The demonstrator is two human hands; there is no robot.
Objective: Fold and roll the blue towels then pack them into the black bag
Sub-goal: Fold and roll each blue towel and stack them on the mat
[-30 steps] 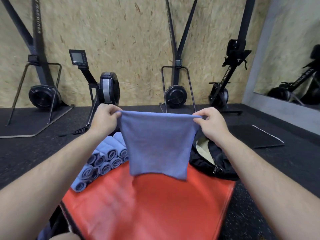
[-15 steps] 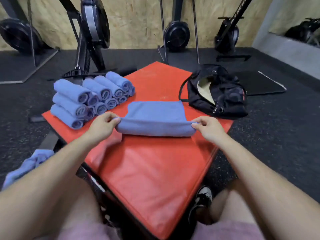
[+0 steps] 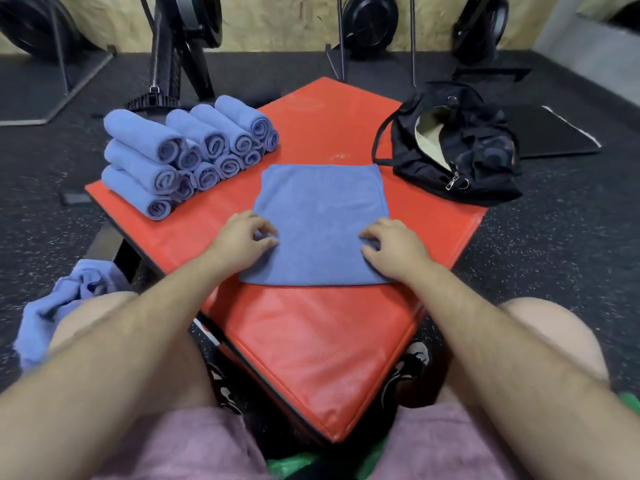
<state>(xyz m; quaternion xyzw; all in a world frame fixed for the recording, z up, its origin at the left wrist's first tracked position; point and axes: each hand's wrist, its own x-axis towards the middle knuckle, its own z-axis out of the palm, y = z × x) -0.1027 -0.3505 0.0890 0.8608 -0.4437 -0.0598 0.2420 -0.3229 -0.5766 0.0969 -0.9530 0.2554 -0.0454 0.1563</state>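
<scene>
A blue towel (image 3: 318,220) lies flat on the red pad (image 3: 311,348) in front of me. My left hand (image 3: 240,239) pinches its left edge with curled fingers. At the right edge, my right hand (image 3: 393,245) pinches the cloth the same way. Several rolled blue towels (image 3: 180,150) are stacked on the pad's far left corner. The black bag (image 3: 460,150) sits on the pad's far right corner, its zip open and a pale lining showing.
A crumpled heap of loose blue towels (image 3: 59,306) lies on the floor by my left thigh. Rowing machines (image 3: 180,36) stand along the wooden back wall. A black mat (image 3: 550,133) lies behind the bag. My knees and shoes flank the pad's near corner.
The towel was held up in the air by its top corners, then lowered and spread flat on the pad. Both hands have slid from the corners to the side edges.
</scene>
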